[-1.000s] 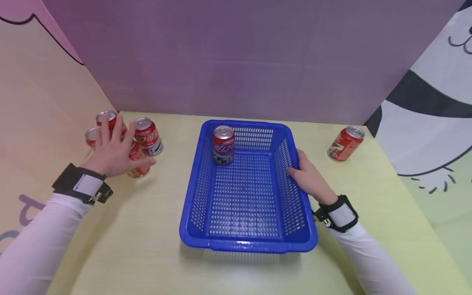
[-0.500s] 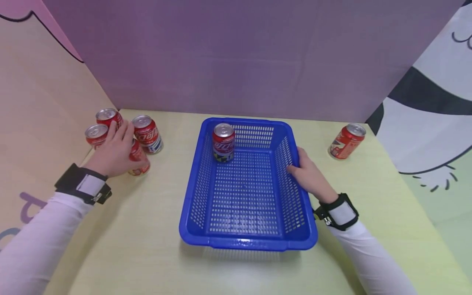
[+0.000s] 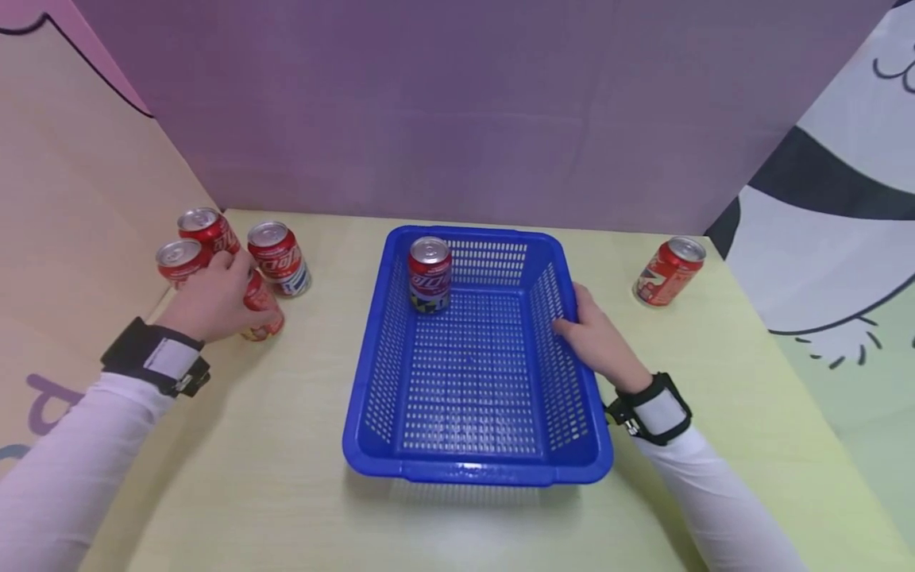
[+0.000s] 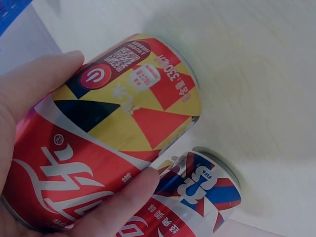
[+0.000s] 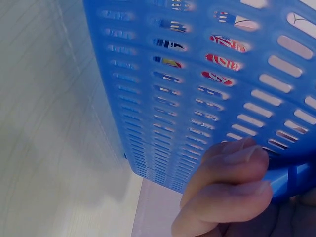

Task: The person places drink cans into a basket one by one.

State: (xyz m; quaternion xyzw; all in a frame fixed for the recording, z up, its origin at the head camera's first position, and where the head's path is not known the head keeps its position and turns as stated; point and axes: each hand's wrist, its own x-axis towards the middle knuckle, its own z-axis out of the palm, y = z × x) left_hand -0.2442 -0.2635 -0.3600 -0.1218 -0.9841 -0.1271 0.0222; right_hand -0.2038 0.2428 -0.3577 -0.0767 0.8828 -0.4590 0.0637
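At the left of the table my left hand (image 3: pixel 214 302) grips a red soda can (image 4: pixel 113 108), thumb on one side and fingers on the other. Its yellow, red and dark patterned lower end shows in the left wrist view. Right beside it stands another can (image 3: pixel 280 260) with a blue and white base, and two more cans (image 3: pixel 207 230) are behind the hand. My right hand (image 3: pixel 600 342) holds the right rim of a blue plastic basket (image 3: pixel 479 474), fingers curled under its edge in the right wrist view. One can (image 3: pixel 430 274) stands inside the basket, at its back left.
A single red can (image 3: pixel 669 272) stands on the right side of the pale yellow table (image 3: pixel 286 461). A purple panel (image 3: pixel 457 111) closes off the back, and printed panels rise on the left and right.
The left hand's spread fingers have come down and closed around the nearest can of the left group. The right hand keeps its hold on the basket rim.
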